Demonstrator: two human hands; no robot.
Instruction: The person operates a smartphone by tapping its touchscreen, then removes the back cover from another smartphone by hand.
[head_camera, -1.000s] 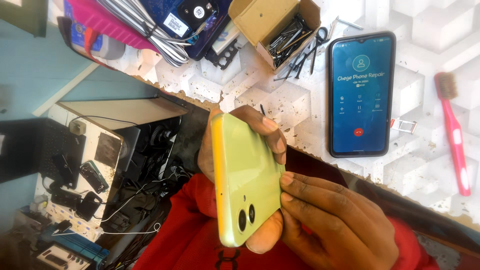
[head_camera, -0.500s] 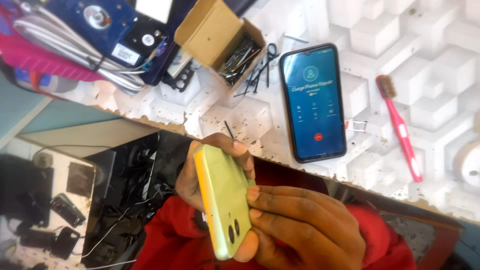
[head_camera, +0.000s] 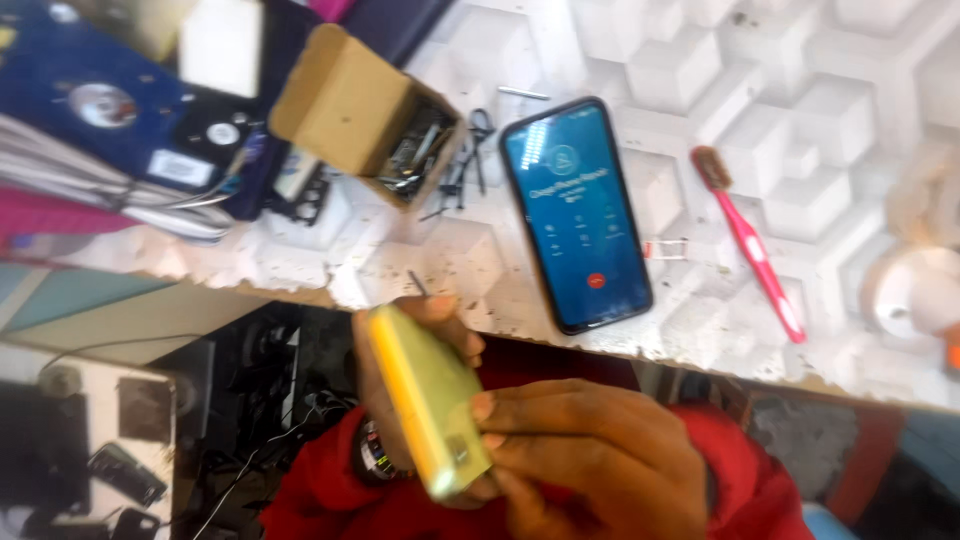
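The right hand (head_camera: 590, 465) lies nearest, its fingers (head_camera: 520, 410) curled narrow against the lower end of a pale yellow-green phone (head_camera: 425, 410). The phone is slim, seen edge-on and tilted, its back blurred — held below the bench edge, over a red sleeve (head_camera: 740, 470). Behind it the left hand (head_camera: 400, 400) wraps the far side, fingertips (head_camera: 445, 315) showing over the top end. Beyond those fingertips, on the white patterned bench (head_camera: 700, 60), lies a dark phone (head_camera: 577, 213) with a lit blue screen — a pink toothbrush (head_camera: 748, 243) beside it, an open cardboard box (head_camera: 365, 115) of small parts further off.
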